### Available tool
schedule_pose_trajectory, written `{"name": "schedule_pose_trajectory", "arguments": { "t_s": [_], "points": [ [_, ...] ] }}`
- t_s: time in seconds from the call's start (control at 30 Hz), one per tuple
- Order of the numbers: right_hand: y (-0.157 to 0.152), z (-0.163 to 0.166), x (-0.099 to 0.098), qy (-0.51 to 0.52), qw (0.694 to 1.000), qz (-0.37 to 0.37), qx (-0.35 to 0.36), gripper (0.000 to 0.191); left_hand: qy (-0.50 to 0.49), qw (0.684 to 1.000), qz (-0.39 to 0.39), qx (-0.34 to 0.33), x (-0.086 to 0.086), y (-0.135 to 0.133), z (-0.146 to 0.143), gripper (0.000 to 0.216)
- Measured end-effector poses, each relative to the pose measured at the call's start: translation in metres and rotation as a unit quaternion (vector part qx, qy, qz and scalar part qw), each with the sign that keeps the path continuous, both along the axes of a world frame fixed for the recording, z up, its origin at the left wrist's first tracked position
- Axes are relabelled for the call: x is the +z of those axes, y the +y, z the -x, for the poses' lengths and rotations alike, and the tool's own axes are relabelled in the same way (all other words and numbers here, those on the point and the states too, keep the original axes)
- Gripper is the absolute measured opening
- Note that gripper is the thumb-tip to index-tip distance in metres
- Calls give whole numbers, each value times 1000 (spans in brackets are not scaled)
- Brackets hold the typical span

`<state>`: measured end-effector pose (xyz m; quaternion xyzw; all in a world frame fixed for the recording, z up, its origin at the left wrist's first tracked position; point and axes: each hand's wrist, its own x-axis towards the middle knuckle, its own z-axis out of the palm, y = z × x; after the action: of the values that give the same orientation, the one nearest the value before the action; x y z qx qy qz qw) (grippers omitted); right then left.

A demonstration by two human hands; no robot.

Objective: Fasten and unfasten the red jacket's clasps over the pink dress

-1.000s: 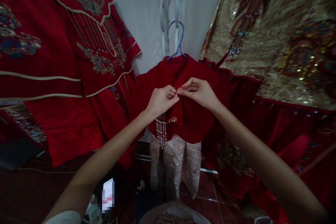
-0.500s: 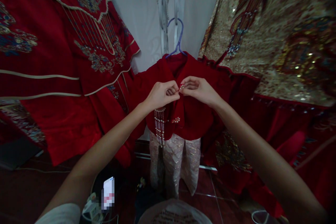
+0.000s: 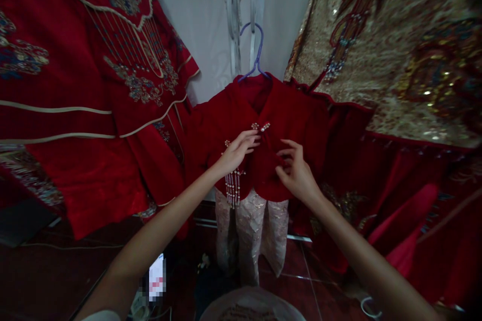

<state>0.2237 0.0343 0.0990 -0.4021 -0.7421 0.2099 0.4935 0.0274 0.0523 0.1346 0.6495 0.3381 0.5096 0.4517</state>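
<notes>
Red embroidered garments point(image 3: 83, 90) with pale piping fill the left side, and the left forearm passes in front of their lower edges. Opposite hangs a gold sequined garment point(image 3: 380, 75), dark red cloth below it; the right forearm crosses in front of that cloth. Between them, before a pale wall point(image 3: 188, 15), the red jacket point(image 3: 259, 175) hangs in the middle, above pale patterned cloth point(image 3: 246, 225) reaching down towards the tiled floor point(image 3: 286, 263). A translucent printed bag or bin point(image 3: 252, 306) stands at the bottom edge. A purple hanger point(image 3: 258, 52) carries the jacket, beside metal uprights point(image 3: 232, 25). The left hand point(image 3: 234, 154) lies over the jacket front, its fingers loosely extended and slightly parted, gripping nothing visible; it hides part of a beaded tassel ornament point(image 3: 232, 188). The right hand point(image 3: 295, 170) has half-curled fingers, thumb apart; whether they pinch cloth I cannot tell. A lit phone point(image 3: 157, 276) sits low, near the left forearm. Smallest, a beaded fastening point(image 3: 265, 127) sits at the collar's base, just above the left fingertips.
</notes>
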Motion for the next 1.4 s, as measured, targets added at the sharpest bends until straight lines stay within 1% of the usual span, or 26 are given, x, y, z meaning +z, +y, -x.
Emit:
{"name": "schedule_pose_trajectory", "arguments": {
  "t_s": [0.07, 0.13, 0.23, 0.3, 0.33, 0.4, 0.47, 0.5, 0.57, 0.63, 0.67, 0.7, 0.77, 0.87, 0.93, 1.03, 1.13, 1.27, 1.4],
  "points": [
    [-4, -12, 10, 10, 1000, 27, 6, 45, 23, 999, 18, 14, -5, 3, 0, 31],
    [-15, -19, 30, 33, 998, 31, 35, 34, 45, 998, 17, 37, -11, 7, -3, 34],
    [-40, -19, 62, 64, 994, 16, 84, 32, 58, 996, -3, 64, -23, 13, -9, 37],
    [-54, -14, 75, 59, 991, 19, 120, 29, 51, 996, -26, 66, -30, 13, -12, 36],
    [-58, -10, 78, 50, 989, 28, 138, 26, 44, 996, -41, 67, -32, 10, -11, 35],
    [-60, -3, 76, 28, 983, 58, 170, 25, 31, 994, -71, 82, -37, 1, -8, 30],
    [-56, 3, 66, 11, 976, 91, 197, 32, 24, 988, -93, 120, -40, -11, -1, 22],
    [-52, 6, 60, 3, 972, 103, 209, 35, 20, 982, -104, 153, -42, -17, 3, 18],
    [-45, 14, 49, -13, 966, 112, 231, 36, 9, 961, -134, 241, -47, -26, 12, 13],
    [-38, 22, 40, -14, 963, 105, 248, 32, -5, 934, -159, 320, -51, -28, 21, 19],
    [-34, 27, 37, -8, 962, 99, 254, 30, -9, 926, -164, 341, -53, -27, 25, 23],
    [-30, 33, 34, -1, 963, 91, 255, 29, -8, 923, -163, 348, -55, -24, 28, 27],
    [-22, 43, 31, 0, 970, 61, 237, 26, -2, 925, -157, 347, -57, -17, 32, 31],
    [-7, 57, 28, -33, 985, -6, 171, 22, 4, 928, -155, 339, -57, -8, 37, 29],
    [4, 64, 25, -44, 989, -30, 138, 22, -9, 932, -147, 330, -57, -4, 38, 27],
    [18, 71, 22, -16, 993, -30, 117, 26, -49, 944, -113, 305, -55, -4, 41, 24],
    [27, 78, 22, 7, 993, -23, 119, 24, -74, 957, -83, 268, -52, -6, 44, 20],
    [32, 86, 23, 12, 991, -23, 128, 23, -98, 965, -54, 238, -50, -8, 47, 20],
    [32, 91, 22, 5, 994, -38, 107, 21, -101, 968, -42, 224, -49, -9, 48, 25]
  ]
}}
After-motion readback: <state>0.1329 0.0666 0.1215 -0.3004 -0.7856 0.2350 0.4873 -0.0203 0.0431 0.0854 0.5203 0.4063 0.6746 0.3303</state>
